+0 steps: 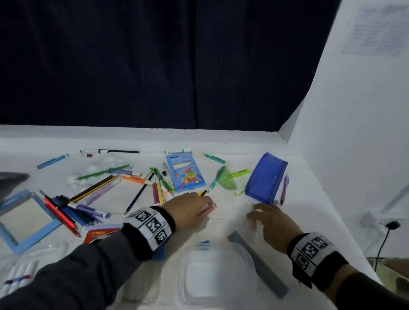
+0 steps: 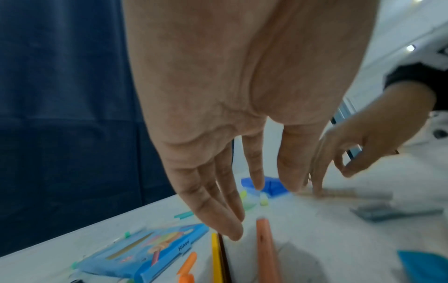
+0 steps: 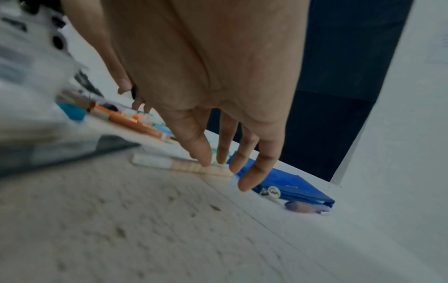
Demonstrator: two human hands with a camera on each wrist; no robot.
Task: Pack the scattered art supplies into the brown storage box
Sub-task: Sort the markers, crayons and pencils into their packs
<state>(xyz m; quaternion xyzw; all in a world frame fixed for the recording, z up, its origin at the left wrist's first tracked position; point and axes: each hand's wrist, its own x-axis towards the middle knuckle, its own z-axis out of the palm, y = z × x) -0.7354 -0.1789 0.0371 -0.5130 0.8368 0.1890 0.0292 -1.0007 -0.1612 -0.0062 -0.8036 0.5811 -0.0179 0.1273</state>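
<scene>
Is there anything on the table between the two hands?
In the head view, only bare white table lies between the left hand and right hand; the pink marker sits under the left fingers.

Both arms wear long dark grey sleeves [image 1: 76,269] reaching to the wrists. Each wrist carries a black band: the left wristband [image 1: 150,228] and the right wristband [image 1: 313,255] both hold white square tiles printed with black block-pattern codes (several tiles side by side, wrapping round). The left hand [image 1: 188,210] and right hand [image 1: 270,224] are bare, without rings.
</scene>
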